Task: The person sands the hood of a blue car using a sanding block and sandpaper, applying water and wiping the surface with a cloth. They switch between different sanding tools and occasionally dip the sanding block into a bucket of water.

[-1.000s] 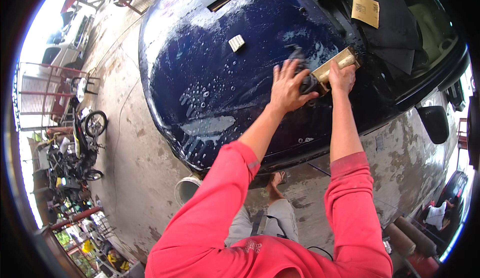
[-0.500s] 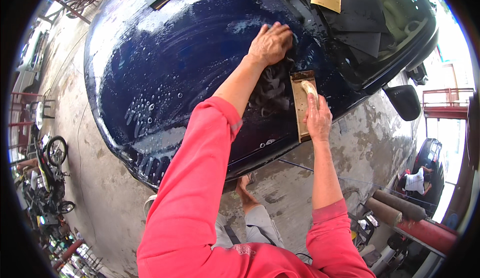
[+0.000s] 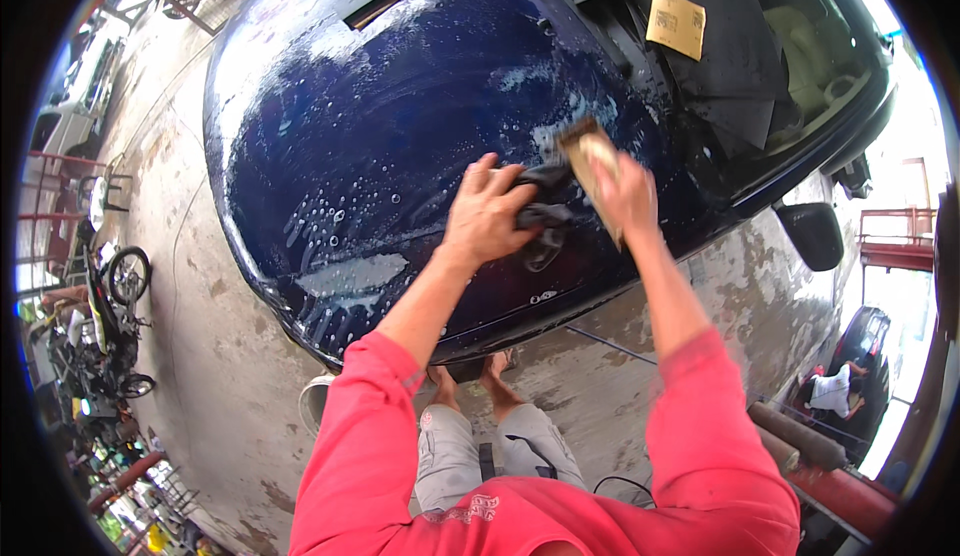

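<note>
1. The right hand (image 3: pixel 630 194) is closed round the pale handle (image 3: pixel 600 152) of a wooden block (image 3: pixel 588 172). I suppose this handle gives a firm grip and lifts the fingers above the wet surface. The hand is blurred, so the exact place of each finger I cannot tell.
2. The wooden block is at the blue car hood (image 3: pixel 400 121), slanted, on the side toward the windscreen (image 3: pixel 835 51). Whether its whole face touches the paint, I cannot tell.
3. The left hand (image 3: pixel 488 208), with its fingers spread, is just beside the block and touches a dark, soft-looking thing (image 3: pixel 546 218). Whether it grasps this thing or only presses it, I cannot tell.
4. A yellowish paper sheet (image 3: pixel 676 24) lies upon dark sheets (image 3: pixel 735 66) by the windscreen. Probably this place is chosen because it is near the person, yet apart from the wettest paint.
</note>
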Motion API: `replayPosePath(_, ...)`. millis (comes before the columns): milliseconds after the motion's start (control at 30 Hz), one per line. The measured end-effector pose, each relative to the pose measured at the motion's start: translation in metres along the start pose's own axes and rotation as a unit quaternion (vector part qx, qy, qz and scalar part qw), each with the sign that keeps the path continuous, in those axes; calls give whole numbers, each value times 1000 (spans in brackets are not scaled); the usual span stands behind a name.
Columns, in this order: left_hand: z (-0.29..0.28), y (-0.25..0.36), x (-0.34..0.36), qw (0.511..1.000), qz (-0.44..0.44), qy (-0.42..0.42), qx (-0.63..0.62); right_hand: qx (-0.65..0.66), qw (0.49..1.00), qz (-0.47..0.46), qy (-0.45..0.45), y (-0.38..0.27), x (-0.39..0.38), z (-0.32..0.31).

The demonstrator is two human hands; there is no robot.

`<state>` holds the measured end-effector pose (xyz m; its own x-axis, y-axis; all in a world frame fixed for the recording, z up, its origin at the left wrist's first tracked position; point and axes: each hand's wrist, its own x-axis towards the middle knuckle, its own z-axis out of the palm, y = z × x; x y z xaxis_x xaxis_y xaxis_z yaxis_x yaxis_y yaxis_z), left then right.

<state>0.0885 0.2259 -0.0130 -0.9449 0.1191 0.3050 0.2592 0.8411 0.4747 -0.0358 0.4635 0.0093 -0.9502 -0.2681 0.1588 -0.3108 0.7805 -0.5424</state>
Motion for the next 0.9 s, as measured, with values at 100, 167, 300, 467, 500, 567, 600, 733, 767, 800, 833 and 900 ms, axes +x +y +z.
replayPosePath(100, -45, -69, -50, 991, -124, 35, 27, -11, 995, 75, -66, 4, -74, -10)
replayPosePath(167, -50, -98, -72, 978, -191, 75, 34, 10, 999, -46, -7, 7, -36, 4)
replayPosePath(300, -30, -110, -82, 981, -144, 127, 32, -115, 993, -25, -30, 7, 167, 46)
replayPosePath(467, -56, -141, -104, 982, -146, 115, 43, -137, 990, -28, -19, -4, 94, 28)
replayPosePath(500, -69, -155, -118, 975, -170, 125, 68, -101, 994, 6, -27, -3, 42, 15)
replayPosePath(567, -87, -183, -152, 946, -260, 172, 92, -13, 1000, 13, -24, 0, -43, -3)
replayPosePath(600, -90, -193, -170, 931, -300, 187, 93, -34, 998, 49, -37, 1, -57, -2)
replayPosePath(733, -78, -228, -212, 932, -257, 232, 108, -41, 998, -28, -32, -4, 67, 29)
replayPosePath(767, -72, -231, -216, 931, -263, 228, 111, -101, 994, -33, -29, -8, 121, 42)
replayPosePath(800, -69, -234, -218, 931, -241, 255, 100, -136, 990, -26, -15, -14, 169, 51)
replayPosePath(833, -66, -233, -218, 926, -248, 272, 86, -136, 990, -28, 9, -21, 198, 57)
replayPosePath(900, -67, -228, -215, 922, -252, 281, 89, -164, 986, 4, -30, -29, 197, 55)
